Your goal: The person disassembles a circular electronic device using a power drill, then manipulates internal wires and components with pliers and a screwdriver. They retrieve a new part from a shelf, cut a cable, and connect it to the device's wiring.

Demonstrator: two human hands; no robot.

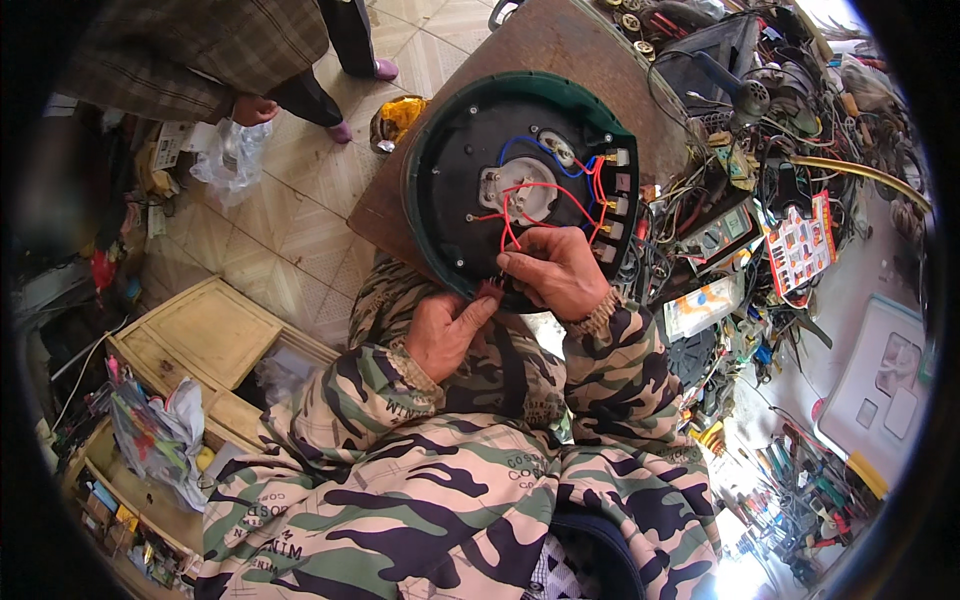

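Note:
A round appliance base (448,185) with a dark green rim and a black inside lies tilted over the table's near edge, just in front of me. Red wires (575,200) and a blue wire (515,140) run across it to a row of metal-tabbed switches (617,206) along its right side. My right hand (565,272) is closed in a pinch on red wire at the base's near rim. Right beside it, my left hand (445,330) grips a small reddish-brown part (489,291) with thin metal prongs between thumb and fingers. The fingers partly hide that part.
The base rests on a brown table (540,40). Tools, cables and a multimeter (727,232) crowd the bench at right. A wooden cabinet (215,335) stands at left. Beyond it, a person (240,50) stands near a clear plastic bag (232,160); a yellow-lined container (398,118) sits by the table.

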